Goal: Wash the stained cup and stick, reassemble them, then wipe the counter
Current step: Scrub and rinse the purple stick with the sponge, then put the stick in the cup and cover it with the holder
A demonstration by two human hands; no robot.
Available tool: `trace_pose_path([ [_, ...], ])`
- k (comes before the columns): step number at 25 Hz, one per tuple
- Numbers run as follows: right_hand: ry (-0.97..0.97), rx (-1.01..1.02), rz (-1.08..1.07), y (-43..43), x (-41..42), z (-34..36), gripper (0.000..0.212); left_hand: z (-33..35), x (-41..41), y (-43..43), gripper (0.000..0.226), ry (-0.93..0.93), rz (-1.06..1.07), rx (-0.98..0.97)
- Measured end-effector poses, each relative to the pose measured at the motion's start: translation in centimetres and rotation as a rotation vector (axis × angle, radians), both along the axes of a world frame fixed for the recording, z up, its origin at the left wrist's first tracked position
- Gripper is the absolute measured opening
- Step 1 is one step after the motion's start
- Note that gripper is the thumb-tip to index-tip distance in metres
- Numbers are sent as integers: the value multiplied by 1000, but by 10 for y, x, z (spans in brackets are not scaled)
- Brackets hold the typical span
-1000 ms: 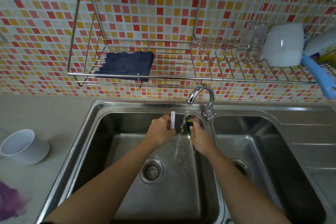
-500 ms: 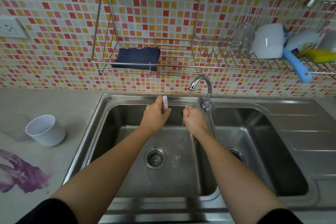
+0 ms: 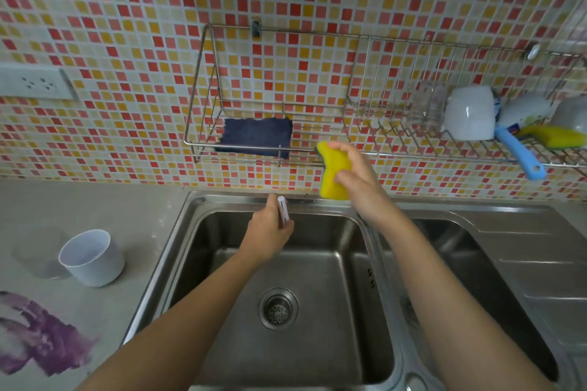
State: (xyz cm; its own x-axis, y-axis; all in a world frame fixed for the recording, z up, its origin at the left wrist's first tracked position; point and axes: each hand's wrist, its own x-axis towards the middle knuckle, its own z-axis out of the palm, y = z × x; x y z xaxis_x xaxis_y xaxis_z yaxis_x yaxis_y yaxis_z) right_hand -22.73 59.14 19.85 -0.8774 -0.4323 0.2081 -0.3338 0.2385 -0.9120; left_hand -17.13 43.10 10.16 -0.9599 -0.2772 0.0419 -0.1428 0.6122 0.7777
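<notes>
Stick juts above the left hand's grip; right hand squeezes sponge.

This is a home kitchen. A steel double sink is set in a counter. Above the sink, a wire rack holding cups hangs on mosaic tiles.

The left hand hides most of the stick, and the near purple stain runs off the picture's left edge.
</notes>
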Motion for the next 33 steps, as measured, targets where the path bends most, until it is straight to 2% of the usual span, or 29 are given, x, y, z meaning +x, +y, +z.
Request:
trace_pose_path([
  [2,13,-76,-64,-12,-26,25,56,7,3,-5,40,18,-12,43],
  [3,14,-50,-101,-21,-43,37,58,10,5,-8,41,33,-20,63],
  [6,-15,241,-99,-53,-94,47,58,21,14,-18,40,80,-26,128],
  [11,-53,614,-79,-76,-137,21,53,28,27,-36,58,111,8,269],
  [14,9,893,-69,-81,-144,21,61,29,29,-40,48,115,4,242],
  [15,78,917,-95,-81,-140,23,60,28,29,-39,41,121,9,222],
  [16,166,857,-139,-80,-134,25,57,26,27,-38,35,129,16,193],
  [19,532,363,-285,-73,-88,28,29,12,20,-41,23,138,12,35],
  [20,621,252,-292,-68,-68,24,23,6,19,-42,21,129,4,-23],
  [22,697,174,-253,-57,-27,5,16,-12,21,-43,21,72,-38,-117],
  [24,650,201,-213,-49,6,-35,11,-32,26,-43,25,-18,-83,-167],
  [26,521,266,-183,-44,27,-84,8,-47,32,-42,27,-97,-91,-187],
  [29,295,483,-134,-43,41,-152,8,-56,42,-48,26,-167,-33,-170],
  [33,100,599,9,-71,50,-202,20,-38,61,-86,26,-132,53,-142],
])
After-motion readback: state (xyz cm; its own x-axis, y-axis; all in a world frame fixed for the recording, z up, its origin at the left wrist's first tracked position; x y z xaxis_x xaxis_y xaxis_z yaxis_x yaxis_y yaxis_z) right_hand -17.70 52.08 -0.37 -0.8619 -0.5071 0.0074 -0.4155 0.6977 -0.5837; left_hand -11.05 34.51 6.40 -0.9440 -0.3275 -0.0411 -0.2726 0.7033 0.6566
